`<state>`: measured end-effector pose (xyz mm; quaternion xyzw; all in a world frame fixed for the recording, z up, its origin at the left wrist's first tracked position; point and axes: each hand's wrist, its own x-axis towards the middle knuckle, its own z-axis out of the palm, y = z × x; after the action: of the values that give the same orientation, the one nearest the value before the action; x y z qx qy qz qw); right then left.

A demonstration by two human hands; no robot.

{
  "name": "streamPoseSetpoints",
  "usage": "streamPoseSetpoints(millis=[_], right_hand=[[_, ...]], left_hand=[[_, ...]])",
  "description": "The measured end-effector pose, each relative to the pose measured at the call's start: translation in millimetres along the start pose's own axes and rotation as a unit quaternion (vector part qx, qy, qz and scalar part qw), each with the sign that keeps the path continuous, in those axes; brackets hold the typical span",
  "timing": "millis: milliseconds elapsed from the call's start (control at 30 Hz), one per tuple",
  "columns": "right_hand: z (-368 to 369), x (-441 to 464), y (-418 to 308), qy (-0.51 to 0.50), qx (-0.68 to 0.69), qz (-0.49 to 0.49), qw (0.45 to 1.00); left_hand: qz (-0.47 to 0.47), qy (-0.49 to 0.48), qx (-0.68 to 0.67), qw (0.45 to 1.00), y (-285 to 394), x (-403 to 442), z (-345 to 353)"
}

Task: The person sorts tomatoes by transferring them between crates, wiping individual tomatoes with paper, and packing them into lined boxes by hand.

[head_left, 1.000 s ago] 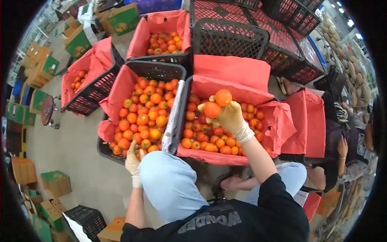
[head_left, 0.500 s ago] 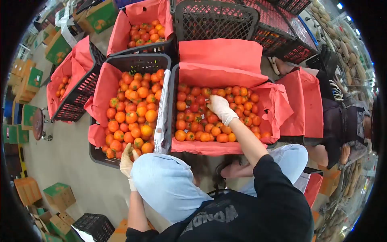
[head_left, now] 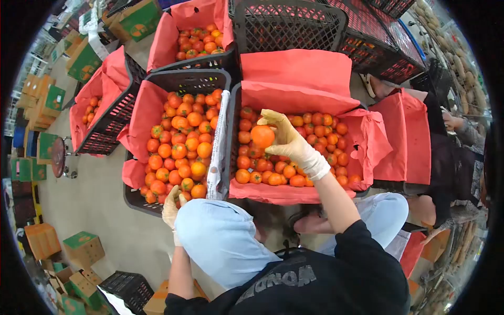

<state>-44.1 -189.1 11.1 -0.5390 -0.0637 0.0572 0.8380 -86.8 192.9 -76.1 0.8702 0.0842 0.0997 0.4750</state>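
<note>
My gloved right hand (head_left: 289,140) is raised above the right crate, thumb and fingers around a single orange-red tomato (head_left: 262,136). Below it, many tomatoes (head_left: 320,131) fill that crate, which is lined with red paper (head_left: 294,93). My gloved left hand (head_left: 170,208) is at the near edge of the left crate (head_left: 137,203), close to its heap of tomatoes (head_left: 181,139). Its thumb and fingers look apart, with nothing visible between them; my knee covers part of this hand.
A white strip (head_left: 218,144) lies along the left crate's right side. Behind stand another tomato crate (head_left: 199,64) and stacked black crates (head_left: 380,44). At far left is a tilted, red-lined crate (head_left: 113,107). Another person's hand (head_left: 452,122) shows at right, beside red paper (head_left: 417,136).
My right hand has lifted from among the tomatoes in the right crate and now holds one up. My left hand stays at the left crate's near edge. The view has shifted slightly.
</note>
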Motion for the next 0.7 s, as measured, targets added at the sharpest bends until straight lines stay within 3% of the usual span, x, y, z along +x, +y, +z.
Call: streamPoseSetpoints(millis=[33,100,167,233,300,367,400,433,467,500,533,567,633,700], right_hand=[[12,1,-2,-0.013,0.058,-0.011,0.998],[28,3,-3,-0.027,0.026,-0.069,0.997],[44,0,-15,-0.044,0.219,0.079,0.972],[49,11,7,-0.073,0.229,0.056,0.969],[56,25,43,0.012,-0.019,0.022,1.0],[101,27,41,0.071,0.04,0.115,0.99],[94,25,47,0.018,-0.127,0.026,0.991],[87,24,53,-0.039,-0.288,-0.059,0.955],[76,28,41,0.044,-0.215,0.117,0.969],[55,28,24,0.118,-0.091,0.172,0.974],[28,26,19,0.182,-0.207,0.119,0.954],[-25,29,56,0.237,-0.211,0.061,0.946],[-87,26,85,0.311,-0.459,0.071,0.829],[-87,28,108,0.232,-0.572,0.069,0.783]], left_hand=[[0.004,0.005,0.003,1.0,3,-1,1],[0.016,0.021,0.011,1.0,6,-1,3],[0.001,0.004,-0.042,0.999,-7,1,-2],[0.027,-0.009,0.004,1.0,-6,1,-3],[0.006,-0.028,-0.047,0.998,6,1,-8],[0.005,-0.005,0.133,0.991,32,0,-6],[0.03,-0.006,0.1,0.995,13,0,-5],[0.032,-0.014,0.098,0.995,12,-2,-4],[0.014,-0.022,0.07,0.997,12,-1,-5],[-0.006,-0.027,0.043,0.999,11,1,-6],[0.001,-0.03,0.066,0.997,14,1,-7],[-0.004,-0.025,0.068,0.997,18,0,-5],[0.001,-0.004,0.08,0.997,20,0,-3],[0.012,0.0,0.089,0.996,13,0,-3]])
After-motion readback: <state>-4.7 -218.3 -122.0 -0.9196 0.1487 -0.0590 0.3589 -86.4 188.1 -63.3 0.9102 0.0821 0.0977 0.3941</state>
